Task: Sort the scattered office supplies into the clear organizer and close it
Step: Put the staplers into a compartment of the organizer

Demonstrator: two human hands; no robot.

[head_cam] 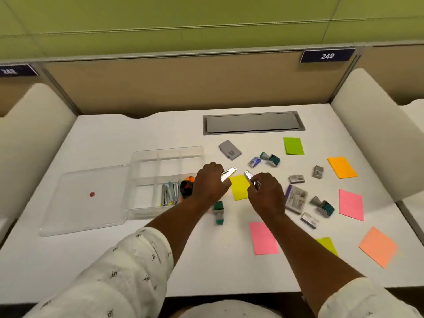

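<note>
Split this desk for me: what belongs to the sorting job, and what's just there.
Job: organizer, lid, clips held in left hand and right hand, stamps, staple boxes, sticky notes.
Just there: cable hatch, 249 plate.

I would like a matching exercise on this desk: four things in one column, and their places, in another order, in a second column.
Things
1. organizer lid
2. yellow sticky note
3. pile of silver metal tools
4. grey flat box

Places
A. between the left hand and the right hand
B. flat on the desk, left of the clear organizer
C. between the organizer and the grey desk hatch
D. inside the organizer's near row

Pairs: 1-B, 2-A, 3-D, 4-C
</note>
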